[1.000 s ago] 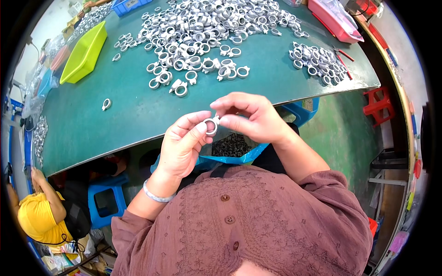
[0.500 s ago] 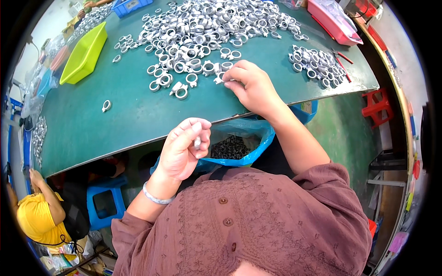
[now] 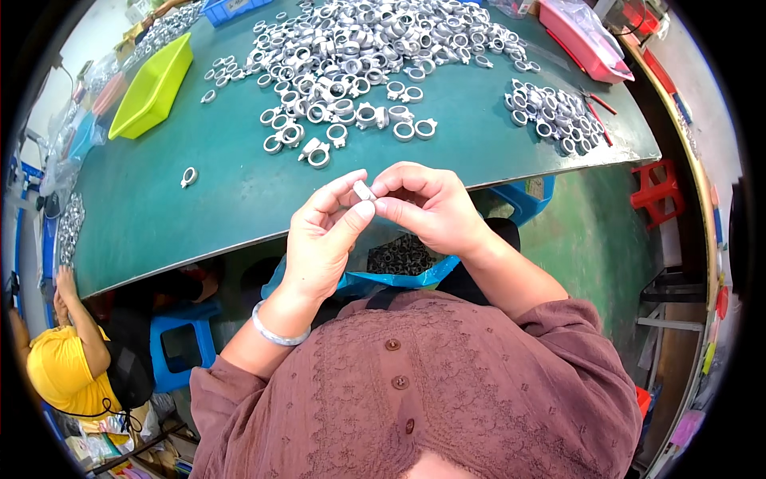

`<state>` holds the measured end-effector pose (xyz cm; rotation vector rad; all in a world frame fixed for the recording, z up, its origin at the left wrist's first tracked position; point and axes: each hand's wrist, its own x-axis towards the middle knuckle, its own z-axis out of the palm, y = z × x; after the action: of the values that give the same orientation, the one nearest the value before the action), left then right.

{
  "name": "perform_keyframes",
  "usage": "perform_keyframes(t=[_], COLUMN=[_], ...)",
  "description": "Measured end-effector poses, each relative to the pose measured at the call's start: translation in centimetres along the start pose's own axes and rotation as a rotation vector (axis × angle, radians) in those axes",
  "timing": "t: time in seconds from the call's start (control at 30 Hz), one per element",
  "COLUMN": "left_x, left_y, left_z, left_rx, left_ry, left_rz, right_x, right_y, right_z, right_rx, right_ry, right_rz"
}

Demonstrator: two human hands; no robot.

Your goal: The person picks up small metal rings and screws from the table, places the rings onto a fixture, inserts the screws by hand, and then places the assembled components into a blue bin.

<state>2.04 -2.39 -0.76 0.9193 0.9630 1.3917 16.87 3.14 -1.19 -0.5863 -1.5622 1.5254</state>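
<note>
Over the front edge of the table, my left hand (image 3: 321, 235) and my right hand (image 3: 435, 209) meet fingertip to fingertip. Between them is a small silver metal ring clamp (image 3: 364, 191), seen edge-on and partly covered by my fingers. Both hands are closed in a pinch on it. Beyond them, a large heap of similar ring clamps (image 3: 359, 48) spreads over the green table (image 3: 231, 188). Several loose ones, such as a ring clamp (image 3: 317, 155), lie at its near edge. Below my hands hangs a blue bag (image 3: 427, 277) with dark small parts (image 3: 401, 255) inside.
A smaller pile of ring clamps (image 3: 550, 116) lies at the right, beside red-handled pliers (image 3: 598, 102) and a pink tray (image 3: 582, 36). A yellow-green bin (image 3: 152, 88) stands at the left. A person in yellow (image 3: 68, 371) works at the lower left, near a blue stool (image 3: 183, 343).
My right hand has come back from the heap's near edge to meet my left hand. My left hand has risen slightly, and both now pinch the ring clamp.
</note>
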Motion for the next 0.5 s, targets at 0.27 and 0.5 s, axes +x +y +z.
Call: perform_keyframes(t=[0.27,0.5], left_x=[-0.05,0.01], left_y=[-0.04,-0.19], left_z=[0.00,-0.63], left_rx=[0.029,0.036], left_ry=[0.005,-0.024], left_rz=[-0.004,-0.102], right_x=[-0.46,-0.58], right_y=[-0.48,-0.69], right_z=[-0.18,-0.10], right_rx=[0.015,-0.024], right_ry=[-0.027,-0.026], right_rz=[0.105,0.087])
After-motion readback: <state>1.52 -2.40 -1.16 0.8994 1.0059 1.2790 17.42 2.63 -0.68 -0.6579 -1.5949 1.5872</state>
